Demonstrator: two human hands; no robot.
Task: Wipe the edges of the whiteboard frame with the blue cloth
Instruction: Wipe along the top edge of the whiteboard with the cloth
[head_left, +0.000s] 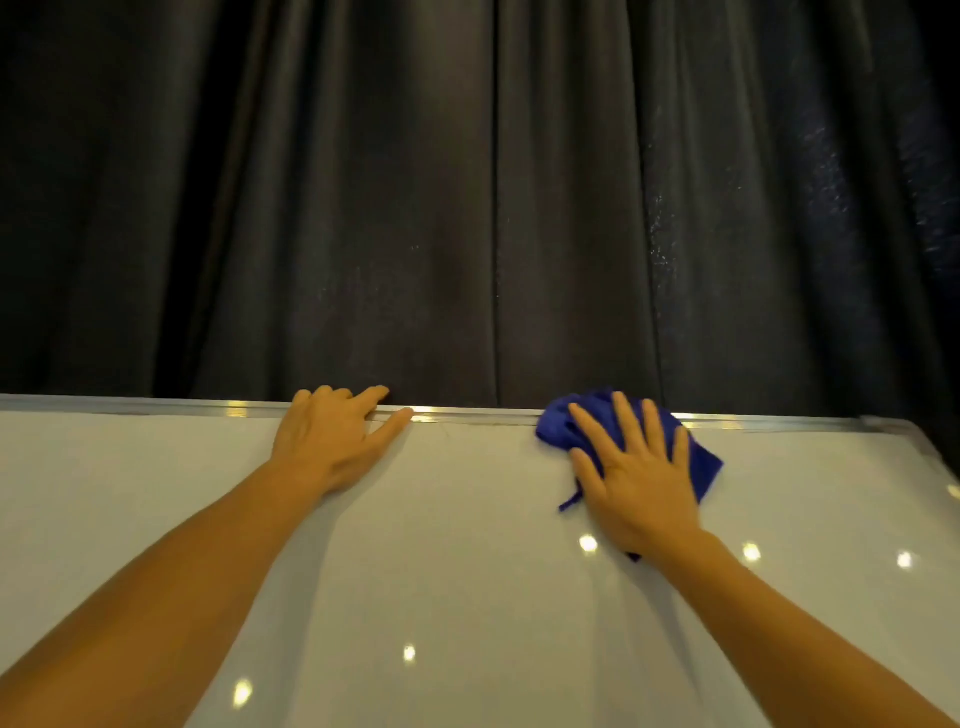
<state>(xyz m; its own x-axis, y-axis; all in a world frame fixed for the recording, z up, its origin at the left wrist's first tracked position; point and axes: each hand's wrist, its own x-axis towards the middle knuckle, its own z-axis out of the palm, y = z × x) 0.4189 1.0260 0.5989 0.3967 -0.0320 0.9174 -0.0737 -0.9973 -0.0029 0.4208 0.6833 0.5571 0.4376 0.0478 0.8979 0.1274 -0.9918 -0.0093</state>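
The whiteboard (467, 545) fills the lower half of the view, with its silver top frame edge (478, 415) running left to right. My right hand (634, 467) lies flat with fingers spread, pressing the blue cloth (556, 426) against the top frame edge and the board just below it. The cloth bunches out to the left and right of that hand. My left hand (332, 441) holds the top frame edge further left, its fingers curled over the rim and thumb on the front.
A dark pleated curtain (467, 208) hangs behind the board. The frame's top right corner (904, 426) is at the right, where the side edge slopes down. Ceiling lights reflect as bright spots on the board.
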